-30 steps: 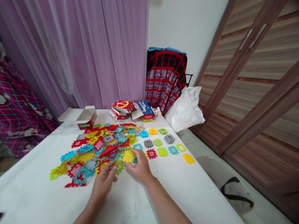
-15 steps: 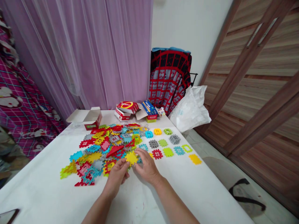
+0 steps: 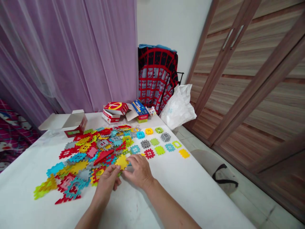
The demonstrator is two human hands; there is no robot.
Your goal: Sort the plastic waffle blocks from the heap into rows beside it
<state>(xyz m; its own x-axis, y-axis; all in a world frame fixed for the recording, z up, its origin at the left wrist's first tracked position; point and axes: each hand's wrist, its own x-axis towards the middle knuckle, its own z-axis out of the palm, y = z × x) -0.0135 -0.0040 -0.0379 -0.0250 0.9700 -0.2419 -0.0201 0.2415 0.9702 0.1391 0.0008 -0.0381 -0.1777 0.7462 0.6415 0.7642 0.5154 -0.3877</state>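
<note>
A yellow square interlocking tile [image 3: 122, 162] with toothed edges is held just above the near side of a heap of toy tiles. My left hand [image 3: 108, 178] pinches its left lower corner between thumb and fingers. On the other side, my right hand [image 3: 139, 171] curves its thumb and forefinger about the tile's right edge. Close beyond the hands lies a red triangular tile [image 3: 103, 156] on the heap. A red window-shaped tile [image 3: 149, 154] and a light green tile [image 3: 159, 150] lie flat to the right of my hands.
The white table [image 3: 166, 194] bears the mixed heap at left and spaced rows of tiles at right, with a yellow tile [image 3: 184, 153] near the edge. Behind stand an opened box [image 3: 76, 124], a red box [image 3: 116, 108] and a blue box [image 3: 139, 107]. A white bag [image 3: 177, 108] adjoins the table.
My view has turned to the right, so the scene sits farther left. Both hands keep their places at the yellow tile, with little visible change in grip.
</note>
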